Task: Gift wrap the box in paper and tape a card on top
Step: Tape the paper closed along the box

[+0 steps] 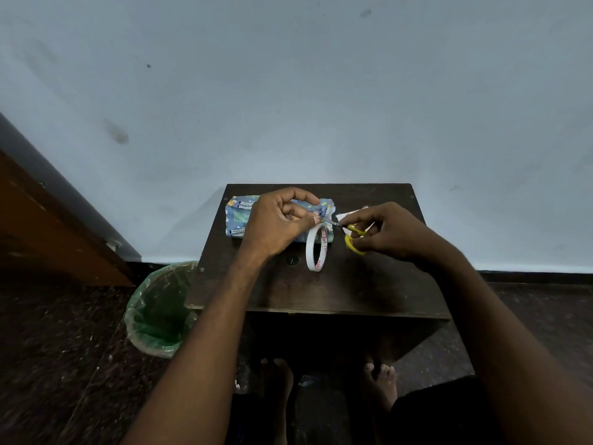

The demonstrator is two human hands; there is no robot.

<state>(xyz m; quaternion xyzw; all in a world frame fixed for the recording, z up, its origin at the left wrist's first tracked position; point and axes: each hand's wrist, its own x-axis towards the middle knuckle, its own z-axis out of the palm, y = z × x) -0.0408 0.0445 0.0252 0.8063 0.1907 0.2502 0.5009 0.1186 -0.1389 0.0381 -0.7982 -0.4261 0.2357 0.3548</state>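
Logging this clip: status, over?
Left hand pinches tape end, roll hanging. Right hand works yellow scissors. Wrapped box behind. Nothing blocking.

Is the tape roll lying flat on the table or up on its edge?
On its edge: the tape roll hangs from the left hand, its open ring facing the camera.

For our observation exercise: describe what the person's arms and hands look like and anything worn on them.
Both forearms are bare up to the frame's edge: no sleeves show. The left hand and right hand carry no gloves, and no rings, watch or bracelets can be seen. Nails look short and unpainted.
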